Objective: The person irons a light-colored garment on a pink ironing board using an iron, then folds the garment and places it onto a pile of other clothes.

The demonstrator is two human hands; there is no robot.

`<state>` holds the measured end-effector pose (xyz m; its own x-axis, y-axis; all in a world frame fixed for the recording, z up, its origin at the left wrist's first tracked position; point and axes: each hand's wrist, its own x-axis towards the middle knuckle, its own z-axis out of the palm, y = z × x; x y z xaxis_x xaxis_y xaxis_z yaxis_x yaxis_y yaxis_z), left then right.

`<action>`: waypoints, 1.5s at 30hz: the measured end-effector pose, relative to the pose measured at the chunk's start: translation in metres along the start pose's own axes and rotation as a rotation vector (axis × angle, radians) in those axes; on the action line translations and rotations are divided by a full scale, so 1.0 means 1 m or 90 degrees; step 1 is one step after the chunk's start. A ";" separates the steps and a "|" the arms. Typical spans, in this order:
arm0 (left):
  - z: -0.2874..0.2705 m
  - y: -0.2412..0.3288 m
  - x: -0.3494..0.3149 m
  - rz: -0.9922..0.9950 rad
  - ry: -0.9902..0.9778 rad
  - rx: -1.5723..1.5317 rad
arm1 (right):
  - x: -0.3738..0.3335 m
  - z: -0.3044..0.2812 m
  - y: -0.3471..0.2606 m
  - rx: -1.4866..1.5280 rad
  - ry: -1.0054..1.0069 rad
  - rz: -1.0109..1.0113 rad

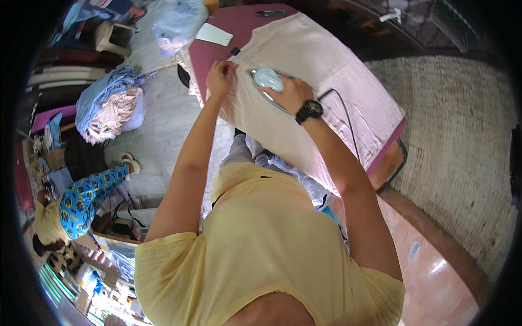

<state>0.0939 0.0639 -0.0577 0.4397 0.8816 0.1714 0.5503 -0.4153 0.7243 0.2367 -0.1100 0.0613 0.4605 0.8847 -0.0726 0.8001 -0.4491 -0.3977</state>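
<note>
No lettering can be read: the dark tag (235, 51) beside the pale cloth (310, 46), upper centre, is too small.

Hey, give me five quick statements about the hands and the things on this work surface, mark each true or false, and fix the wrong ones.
1. The right hand holds a pale-blue and silver iron. True.
2. The round black wristwatch is on the left wrist. False: the watch is on the right wrist.
3. A pale pink cloth lies spread over the maroon-covered work surface. True.
4. The flat white card lies underneath the iron. False: the card lies apart from the iron, on the maroon area beyond the left hand.
5. The left hand touches the pink cloth. True.
</note>
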 end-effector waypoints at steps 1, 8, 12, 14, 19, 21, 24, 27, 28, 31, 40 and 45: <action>0.000 -0.003 -0.001 0.010 -0.019 0.001 | -0.002 0.009 0.003 0.001 0.017 -0.001; 0.023 0.026 0.004 0.182 0.042 0.143 | -0.112 -0.050 0.075 0.037 -0.004 0.076; 0.038 0.043 0.004 0.169 0.005 0.181 | -0.241 -0.087 0.177 0.077 0.091 0.189; 0.038 0.042 0.009 0.126 -0.038 0.171 | -0.288 -0.110 0.199 0.074 0.075 0.323; 0.040 0.033 0.023 0.180 -0.052 0.207 | -0.311 -0.109 0.210 -0.094 0.081 0.257; 0.039 0.037 0.022 0.165 -0.064 0.221 | -0.299 -0.091 0.202 0.047 0.090 0.264; 0.032 0.038 0.025 0.156 -0.062 0.249 | -0.292 -0.056 0.227 0.018 0.113 0.217; 0.032 0.031 0.031 0.193 -0.052 0.248 | -0.265 -0.061 0.212 -0.056 0.123 0.144; 0.034 0.026 0.033 0.203 -0.048 0.244 | -0.258 -0.059 0.213 -0.045 0.113 0.129; 0.040 0.017 0.038 0.233 -0.018 0.233 | -0.230 -0.061 0.195 -0.057 0.104 0.093; 0.045 0.010 0.034 0.216 0.021 0.239 | -0.266 -0.041 0.210 -0.046 0.068 0.103; 0.046 0.018 0.035 0.224 0.046 0.223 | -0.234 -0.040 0.171 -0.095 0.071 0.190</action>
<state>0.1516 0.0768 -0.0695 0.5982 0.6827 0.4197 0.5880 -0.7297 0.3489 0.2813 -0.3987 0.0469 0.7146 0.6967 -0.0623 0.6680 -0.7061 -0.2350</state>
